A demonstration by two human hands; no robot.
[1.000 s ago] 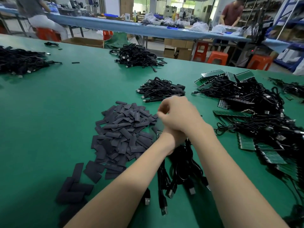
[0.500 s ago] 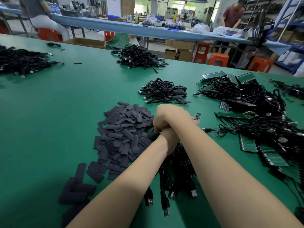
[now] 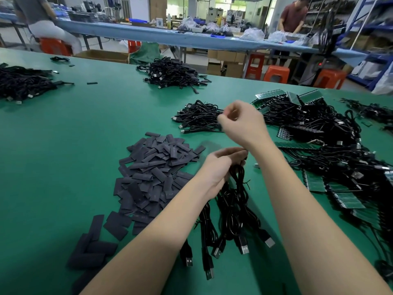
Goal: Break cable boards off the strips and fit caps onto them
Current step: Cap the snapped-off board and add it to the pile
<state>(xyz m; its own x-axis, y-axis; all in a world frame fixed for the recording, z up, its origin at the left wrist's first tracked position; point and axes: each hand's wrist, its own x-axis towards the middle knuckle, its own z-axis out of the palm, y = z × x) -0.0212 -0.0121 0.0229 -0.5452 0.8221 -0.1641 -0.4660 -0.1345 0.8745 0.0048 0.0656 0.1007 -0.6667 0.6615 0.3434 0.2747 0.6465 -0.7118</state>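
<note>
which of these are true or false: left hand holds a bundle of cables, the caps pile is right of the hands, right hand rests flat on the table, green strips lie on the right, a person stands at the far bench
1. The left hand holds a bundle of black cables. True.
2. The pile of dark caps lies to the right of the hands. False: it lies to their left.
3. The right hand rests flat on the table. False: it is raised above the green table, fingers curled.
4. Green board strips lie among cables on the right. True.
5. A person stands at the far bench. True.
</note>
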